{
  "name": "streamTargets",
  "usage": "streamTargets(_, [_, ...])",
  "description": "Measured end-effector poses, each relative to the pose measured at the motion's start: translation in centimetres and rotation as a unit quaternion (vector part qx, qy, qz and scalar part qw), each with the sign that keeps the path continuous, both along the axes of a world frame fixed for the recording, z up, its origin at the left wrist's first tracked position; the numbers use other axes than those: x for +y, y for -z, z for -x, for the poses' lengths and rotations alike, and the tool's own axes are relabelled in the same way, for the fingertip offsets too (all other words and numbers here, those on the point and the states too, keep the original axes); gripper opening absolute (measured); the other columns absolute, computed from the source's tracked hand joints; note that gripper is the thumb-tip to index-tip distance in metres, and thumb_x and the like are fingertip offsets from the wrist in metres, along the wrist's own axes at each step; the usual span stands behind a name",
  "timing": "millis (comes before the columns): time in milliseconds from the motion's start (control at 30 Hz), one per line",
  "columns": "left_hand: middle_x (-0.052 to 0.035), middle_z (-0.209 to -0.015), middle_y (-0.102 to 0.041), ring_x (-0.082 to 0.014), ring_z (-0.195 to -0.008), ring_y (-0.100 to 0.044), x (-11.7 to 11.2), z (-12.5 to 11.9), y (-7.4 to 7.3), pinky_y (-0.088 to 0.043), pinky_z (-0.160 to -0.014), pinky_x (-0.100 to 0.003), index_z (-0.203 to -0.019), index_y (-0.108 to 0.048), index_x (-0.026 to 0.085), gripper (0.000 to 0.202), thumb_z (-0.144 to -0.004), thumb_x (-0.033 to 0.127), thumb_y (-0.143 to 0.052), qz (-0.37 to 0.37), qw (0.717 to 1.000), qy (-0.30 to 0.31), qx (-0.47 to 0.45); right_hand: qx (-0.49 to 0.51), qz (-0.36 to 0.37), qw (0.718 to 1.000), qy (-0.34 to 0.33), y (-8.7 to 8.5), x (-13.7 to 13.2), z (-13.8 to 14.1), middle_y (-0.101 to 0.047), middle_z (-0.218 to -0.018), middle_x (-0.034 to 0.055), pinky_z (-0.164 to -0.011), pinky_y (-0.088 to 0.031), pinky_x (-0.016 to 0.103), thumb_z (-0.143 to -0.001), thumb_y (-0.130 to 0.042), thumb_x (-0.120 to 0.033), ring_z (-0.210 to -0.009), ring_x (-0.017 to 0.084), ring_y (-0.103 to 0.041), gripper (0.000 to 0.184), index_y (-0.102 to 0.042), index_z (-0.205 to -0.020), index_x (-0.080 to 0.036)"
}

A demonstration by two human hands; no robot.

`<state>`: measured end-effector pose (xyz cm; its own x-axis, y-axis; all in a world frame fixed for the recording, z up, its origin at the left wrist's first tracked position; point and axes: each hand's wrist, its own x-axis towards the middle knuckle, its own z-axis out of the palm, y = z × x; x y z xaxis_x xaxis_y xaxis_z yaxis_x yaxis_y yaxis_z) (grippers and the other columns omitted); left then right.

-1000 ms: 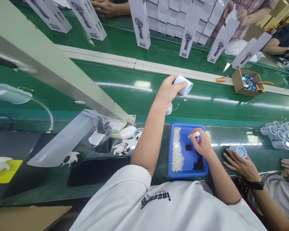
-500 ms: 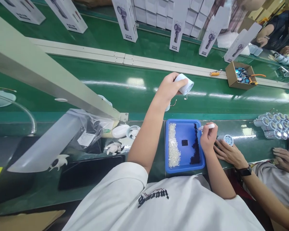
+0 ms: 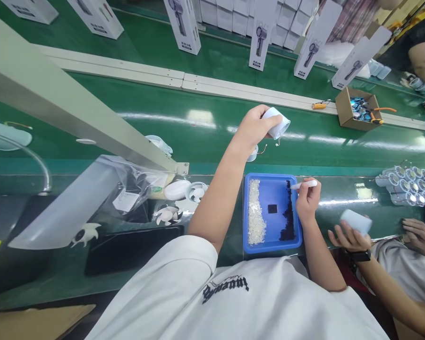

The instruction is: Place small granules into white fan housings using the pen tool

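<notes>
Gripping blue cylinder (image 3: 280, 128) with left fingers (image 3: 272, 122), over broad belt (image 3: 205, 141), right fingers (image 3: 303, 191) pinching pen-like tool (image 3: 310, 183) at tray's edge (image 3: 299, 231)

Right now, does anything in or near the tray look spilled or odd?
Nothing looks spilled: the white pieces and black pieces lie inside the blue tray. Only the black square alone near its middle seems slightly odd, apart from both; it may belong there.
</notes>
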<state>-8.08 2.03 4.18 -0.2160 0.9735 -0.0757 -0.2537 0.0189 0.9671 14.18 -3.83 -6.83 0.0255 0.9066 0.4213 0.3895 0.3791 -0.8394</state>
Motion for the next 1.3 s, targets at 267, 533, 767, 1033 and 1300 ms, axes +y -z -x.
streamTargets(267, [-0.0022, -0.078, -0.057, -0.0159, -0.084, -0.063, -0.1, -0.6, -0.3, -0.055, -0.079, -0.031, -0.078, -0.055, 0.017, 0.012, -0.084, 0.024, -0.062, 0.009, 0.999, 0.008, -0.038, -0.036, -0.023, 0.993, -0.109, -1.9, -2.5, 0.2, -0.058, -0.078, 0.0008, -0.060, -0.049, 0.030, -0.093, -0.048, -0.051, -0.061, 0.014, -0.056, 0.028, -0.053, -0.092, -0.023])
streamTargets(533, [0.0013, -0.071, -0.055, -0.0076, -0.061, -0.053, -0.5, -3.2, -0.4, -0.047, -0.055, -0.018, -0.076, -0.053, 0.017, 0.015, -0.088, 0.024, -0.057, 0.031, 0.995, 0.070, -0.067, -0.046, -0.127, 0.972, -0.193, -4.8, -4.5, 1.1, -0.065, -0.086, 0.0041, -0.067, -0.056, 0.036, -0.093, -0.054, -0.029, -0.079, 0.020, -0.065, 0.010, -0.058, -0.101, -0.025])
streamTargets(767, [0.0026, -0.072, -0.053, -0.0075, -0.063, -0.052, -1.8, -5.6, -0.5, -0.048, -0.057, -0.018, -0.072, -0.050, 0.017, 0.023, -0.078, 0.027, -0.069, 0.027, 0.990, 0.128, -0.051, 0.104, -0.151, 0.983, -0.012, -7.8, -3.2, 0.5, -0.056, -0.100, 0.0046, -0.074, -0.061, 0.042, -0.092, -0.056, -0.034, -0.086, 0.020, -0.068, 0.015, -0.051, -0.105, -0.028])
streamTargets(1033, [0.0025, -0.073, -0.055, -0.0078, -0.065, -0.054, -2.4, -6.7, -0.9, -0.050, -0.058, -0.019, -0.073, -0.049, 0.017, 0.020, -0.080, 0.026, -0.066, 0.030, 0.987, 0.141, -0.064, 0.134, -0.120, 0.984, -0.007, -7.0, -3.2, 0.5, -0.055, -0.100, 0.0034, -0.077, -0.061, 0.039, -0.093, -0.056, -0.032, -0.083, 0.017, -0.070, 0.013, -0.052, -0.104, -0.026])
streamTargets(1300, [0.0025, -0.072, -0.053, -0.0084, -0.063, -0.052, -3.2, -7.4, -1.3, -0.048, -0.057, -0.020, -0.073, -0.049, 0.018, 0.020, -0.080, 0.026, -0.065, 0.032, 0.985, 0.155, -0.072, 0.104, -0.115, 0.987, 0.041, -6.2, -2.9, 0.2, -0.058, -0.096, 0.0037, -0.071, -0.057, 0.036, -0.091, -0.056, -0.037, -0.074, 0.016, -0.065, 0.016, -0.055, -0.101, -0.025])
